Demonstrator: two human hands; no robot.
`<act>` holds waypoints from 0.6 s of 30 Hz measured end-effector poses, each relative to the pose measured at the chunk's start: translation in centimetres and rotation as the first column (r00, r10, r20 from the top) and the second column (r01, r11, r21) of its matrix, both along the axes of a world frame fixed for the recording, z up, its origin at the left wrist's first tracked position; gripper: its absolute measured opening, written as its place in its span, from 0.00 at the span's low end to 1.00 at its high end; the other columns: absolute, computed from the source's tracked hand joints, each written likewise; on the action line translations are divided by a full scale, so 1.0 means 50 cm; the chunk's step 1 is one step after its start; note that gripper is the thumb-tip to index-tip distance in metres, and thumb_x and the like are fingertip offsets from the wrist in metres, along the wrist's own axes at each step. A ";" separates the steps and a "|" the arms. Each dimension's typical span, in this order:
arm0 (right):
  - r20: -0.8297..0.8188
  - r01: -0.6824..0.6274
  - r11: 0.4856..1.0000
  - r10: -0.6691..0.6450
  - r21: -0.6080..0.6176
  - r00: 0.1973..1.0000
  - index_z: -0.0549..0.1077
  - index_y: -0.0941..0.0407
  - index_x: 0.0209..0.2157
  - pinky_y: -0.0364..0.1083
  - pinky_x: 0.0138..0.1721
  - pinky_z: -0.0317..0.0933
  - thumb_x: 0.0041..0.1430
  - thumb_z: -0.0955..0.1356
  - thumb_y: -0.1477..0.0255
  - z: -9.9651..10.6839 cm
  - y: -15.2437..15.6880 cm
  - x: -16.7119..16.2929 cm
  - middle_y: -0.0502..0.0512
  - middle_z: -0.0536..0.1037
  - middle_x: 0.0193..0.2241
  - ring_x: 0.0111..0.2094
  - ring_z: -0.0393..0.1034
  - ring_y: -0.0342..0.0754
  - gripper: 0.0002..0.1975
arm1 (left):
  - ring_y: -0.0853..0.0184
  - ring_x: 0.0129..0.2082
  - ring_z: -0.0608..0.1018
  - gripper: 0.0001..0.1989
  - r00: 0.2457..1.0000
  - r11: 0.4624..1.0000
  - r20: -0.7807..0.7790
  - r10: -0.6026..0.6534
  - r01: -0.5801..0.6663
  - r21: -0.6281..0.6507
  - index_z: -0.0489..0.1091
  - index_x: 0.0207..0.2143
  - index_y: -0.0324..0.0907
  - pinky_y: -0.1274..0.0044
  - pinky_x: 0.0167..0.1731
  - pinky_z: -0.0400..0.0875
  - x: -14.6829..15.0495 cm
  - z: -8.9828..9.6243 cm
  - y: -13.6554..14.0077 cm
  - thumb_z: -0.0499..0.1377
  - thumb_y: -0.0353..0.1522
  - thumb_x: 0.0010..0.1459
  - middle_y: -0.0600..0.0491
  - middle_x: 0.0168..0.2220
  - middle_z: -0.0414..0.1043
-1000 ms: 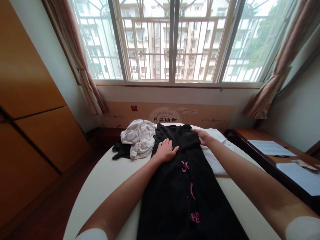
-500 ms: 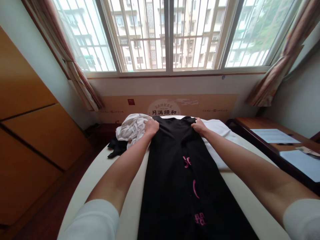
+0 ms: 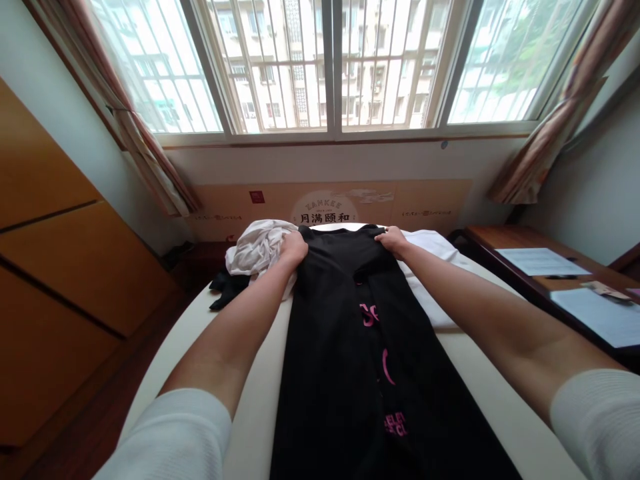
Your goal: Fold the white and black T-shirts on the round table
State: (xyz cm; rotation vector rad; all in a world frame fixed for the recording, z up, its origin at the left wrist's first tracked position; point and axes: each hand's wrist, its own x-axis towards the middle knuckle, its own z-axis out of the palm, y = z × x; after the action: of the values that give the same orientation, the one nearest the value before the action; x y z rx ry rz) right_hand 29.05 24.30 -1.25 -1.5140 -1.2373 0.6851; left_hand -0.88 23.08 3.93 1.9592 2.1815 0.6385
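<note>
Black trousers (image 3: 325,347) lie stretched lengthwise over a pale rounded table (image 3: 255,400), their waist end at the far side. My left hand (image 3: 294,248) is closed on the left corner of the waist, and my right hand (image 3: 393,241) pinches the right corner. Pink lettering (image 3: 370,315) shows in a strip along the gap between the legs; whether it is printed on the trousers or on black cloth beneath, I cannot tell. A crumpled whitish cloth (image 3: 257,247) touches my left hand. White folded fabric (image 3: 433,250) lies beyond my right forearm.
Black cloth (image 3: 227,290) pokes out under the whitish heap. On the right, a brown wooden desk (image 3: 485,240) holds paper sheets (image 3: 543,261) and a pen (image 3: 561,277). Wooden cabinets (image 3: 65,280) stand left. Ahead are a barred window (image 3: 285,67) and curtains (image 3: 135,143).
The view has tipped down slightly and shifted a little. At the right side of the waist, the cloth has moved inward, and more pink lettering shows between the legs. Both hands keep their hold.
</note>
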 end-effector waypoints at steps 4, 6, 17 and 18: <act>0.025 0.020 0.999 -0.022 0.051 0.999 0.69 0.58 0.58 0.47 0.39 0.73 0.53 0.69 0.76 -0.007 0.006 -0.001 0.58 0.83 0.40 0.37 0.79 0.51 0.29 | 0.49 0.56 0.79 0.19 0.998 0.995 -0.042 0.045 -0.041 0.094 0.65 0.62 0.33 0.66 0.53 0.72 -0.004 -0.008 -0.006 0.48 0.28 0.73 0.32 0.55 0.77; 0.075 0.051 0.997 -0.056 0.063 0.996 0.69 0.58 0.59 0.48 0.45 0.73 0.56 0.68 0.77 -0.011 0.011 -0.001 0.60 0.83 0.44 0.41 0.80 0.52 0.28 | 0.50 0.55 0.79 0.19 0.997 0.995 -0.052 0.061 -0.056 0.085 0.63 0.62 0.32 0.67 0.53 0.71 -0.001 -0.015 -0.012 0.46 0.28 0.73 0.32 0.54 0.77; 0.386 0.087 0.996 -0.084 0.010 0.919 0.74 0.58 0.50 0.57 0.60 0.63 0.59 0.74 0.75 0.025 -0.002 0.002 0.70 0.80 0.52 0.56 0.74 0.64 0.17 | 0.54 0.53 0.76 0.09 0.813 0.842 -0.265 -0.519 0.539 0.001 0.71 0.47 0.41 0.69 0.57 0.68 0.075 0.028 -0.328 0.54 0.34 0.69 0.41 0.51 0.73; 0.401 0.080 0.997 -0.082 0.022 0.912 0.72 0.59 0.54 0.58 0.61 0.62 0.60 0.74 0.74 0.030 -0.015 0.000 0.72 0.78 0.54 0.57 0.73 0.65 0.21 | 0.56 0.48 0.78 0.08 0.756 0.779 -0.199 -0.623 0.623 -0.070 0.71 0.44 0.44 0.69 0.52 0.71 0.071 0.035 -0.387 0.55 0.37 0.69 0.45 0.47 0.75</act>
State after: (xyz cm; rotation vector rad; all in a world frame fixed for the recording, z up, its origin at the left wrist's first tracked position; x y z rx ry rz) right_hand 29.05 23.56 0.25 -1.7481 -1.4674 0.3203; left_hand 2.66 3.74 5.67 2.6464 1.4239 0.3237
